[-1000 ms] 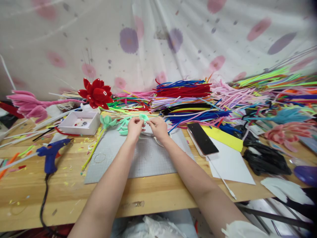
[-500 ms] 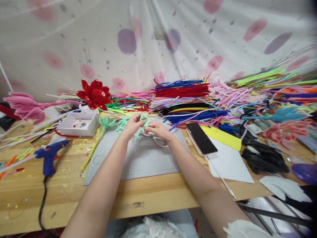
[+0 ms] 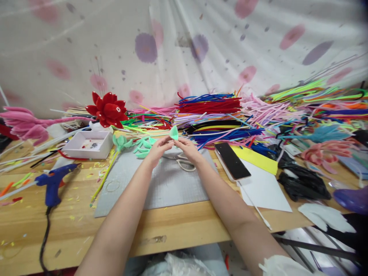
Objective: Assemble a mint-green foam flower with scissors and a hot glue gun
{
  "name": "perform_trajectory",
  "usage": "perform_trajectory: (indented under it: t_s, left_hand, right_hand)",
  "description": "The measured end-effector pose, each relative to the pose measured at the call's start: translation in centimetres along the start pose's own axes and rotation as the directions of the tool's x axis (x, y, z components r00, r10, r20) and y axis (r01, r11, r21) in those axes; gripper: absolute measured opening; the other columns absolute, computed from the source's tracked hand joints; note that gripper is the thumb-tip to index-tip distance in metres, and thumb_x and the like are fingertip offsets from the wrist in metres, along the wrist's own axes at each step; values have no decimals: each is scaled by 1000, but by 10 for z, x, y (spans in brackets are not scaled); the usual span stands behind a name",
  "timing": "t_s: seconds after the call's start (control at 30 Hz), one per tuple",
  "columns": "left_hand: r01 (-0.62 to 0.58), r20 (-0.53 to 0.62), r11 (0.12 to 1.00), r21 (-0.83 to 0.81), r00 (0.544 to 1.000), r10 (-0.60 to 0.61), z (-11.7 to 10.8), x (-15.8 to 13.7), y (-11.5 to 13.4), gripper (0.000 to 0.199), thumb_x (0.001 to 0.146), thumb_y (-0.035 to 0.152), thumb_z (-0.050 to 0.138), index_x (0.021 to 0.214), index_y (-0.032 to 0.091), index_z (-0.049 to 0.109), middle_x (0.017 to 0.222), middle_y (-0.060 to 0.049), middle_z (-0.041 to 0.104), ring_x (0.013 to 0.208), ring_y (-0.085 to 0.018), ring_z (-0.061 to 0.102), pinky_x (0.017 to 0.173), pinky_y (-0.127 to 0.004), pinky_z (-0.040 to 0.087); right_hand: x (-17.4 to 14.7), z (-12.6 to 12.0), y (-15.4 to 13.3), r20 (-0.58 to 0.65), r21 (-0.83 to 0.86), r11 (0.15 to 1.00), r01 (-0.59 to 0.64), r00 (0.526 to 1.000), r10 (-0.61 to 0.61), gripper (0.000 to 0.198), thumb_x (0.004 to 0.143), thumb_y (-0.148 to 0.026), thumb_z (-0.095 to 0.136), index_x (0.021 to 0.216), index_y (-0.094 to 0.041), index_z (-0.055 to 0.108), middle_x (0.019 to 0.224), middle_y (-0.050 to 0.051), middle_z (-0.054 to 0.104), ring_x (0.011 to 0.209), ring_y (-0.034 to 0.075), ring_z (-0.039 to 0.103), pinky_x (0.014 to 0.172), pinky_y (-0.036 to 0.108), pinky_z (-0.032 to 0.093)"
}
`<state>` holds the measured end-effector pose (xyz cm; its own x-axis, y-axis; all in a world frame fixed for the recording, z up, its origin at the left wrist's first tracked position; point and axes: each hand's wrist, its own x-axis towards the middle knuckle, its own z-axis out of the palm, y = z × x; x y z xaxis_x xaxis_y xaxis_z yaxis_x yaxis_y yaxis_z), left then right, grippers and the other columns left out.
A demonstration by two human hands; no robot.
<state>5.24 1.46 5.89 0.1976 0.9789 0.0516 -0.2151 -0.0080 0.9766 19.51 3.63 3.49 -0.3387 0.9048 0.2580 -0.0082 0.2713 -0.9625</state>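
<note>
A mint-green petal [image 3: 174,133] made of fuzzy pipe cleaner stands upright between my hands, above a grey cutting mat [image 3: 175,191]. The fingertips of my left hand [image 3: 158,148] pinch its base from the left. My right hand [image 3: 186,149] grips the base from the other side, fingers closed. Several more mint-green petals [image 3: 143,147] lie on the mat just left of my left hand. Scissors with pale handles [image 3: 185,164] rest under my right hand, their blades partly hidden. Farther left is a green flower [image 3: 122,142] on a yellow stem [image 3: 105,178].
A blue glue gun [image 3: 54,184] lies at the left, near a white box [image 3: 88,145] and a red flower [image 3: 107,110]. Bundles of pipe cleaners [image 3: 209,105] line the back. At the right are a phone [image 3: 232,161], white paper [image 3: 266,191] and a black bag [image 3: 303,184].
The petal now points up above my fingertips, where it was partly covered and bent between them. My left hand has lowered slightly, and more loose petals show beside it.
</note>
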Motion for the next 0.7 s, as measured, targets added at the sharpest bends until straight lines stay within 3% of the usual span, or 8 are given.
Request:
perform_trajectory:
  t_s: [0.17, 0.3, 0.4, 0.47, 0.57, 0.7]
  left_hand:
    - [-44, -161, 993, 109, 985, 61, 3, -7, -19, 26, 58, 38, 71, 72, 17, 68, 76, -2, 66, 85, -18, 58, 83, -30, 42]
    - [-20, -227, 996, 89, 973, 40, -3, -7, -22, 25, 61, 41, 68, 67, 16, 67, 69, -1, 64, 79, -16, 57, 80, -28, 41]
    - [-11, -181, 999, 43, 983, 19, -6, -8, -20, 27, 63, 43, 66, 70, 16, 67, 70, -2, 64, 74, -15, 57, 77, -26, 42]
    - [3, -153, 997, 72, 988, 9, -7, -10, -18, 28, 64, 44, 66, 67, 16, 66, 67, -1, 62, 70, -13, 55, 72, -25, 42]
    - [61, -140, 988, 144, 989, -40, -7, -13, -16, 26, 58, 41, 71, 62, 16, 64, 61, 0, 58, 64, -13, 51, 62, -23, 40]
    - [67, -118, 966, 248, 992, -39, -8, -15, -17, 27, 51, 38, 75, 55, 16, 61, 51, 3, 49, 54, -10, 43, 52, -21, 33]
  right_hand:
    - [1, 1, 7, 127, -230, 972, 35, 992, -6, 28, 82, -39, 47, 74, -15, 60, 82, 3, 60, 82, 14, 52, 81, 30, 41]
    - [2, -8, 3, 173, -369, 929, -12, 982, 81, 14, 72, -29, 60, 75, -15, 62, 81, 3, 62, 80, 15, 55, 78, 30, 42]
    - [3, -14, -5, 62, -234, 962, -140, 985, 158, 19, 72, -30, 59, 84, -16, 64, 87, 4, 65, 78, 13, 57, 72, 27, 45]
    - [5, -13, -10, 62, -128, 969, -210, 974, 219, 23, 74, -36, 57, 85, -16, 63, 84, 4, 65, 72, 12, 57, 63, 23, 44]
    - [6, -5, -15, 88, -78, 970, -231, 968, 237, 24, 70, -39, 58, 74, -16, 61, 65, 0, 60, 58, 9, 52, 51, 19, 38]
    - [9, 7, -20, 21, -22, 971, -240, 970, 240, 21, 62, -36, 60, 64, -15, 57, 54, -5, 51, 48, 6, 43, 45, 19, 32]
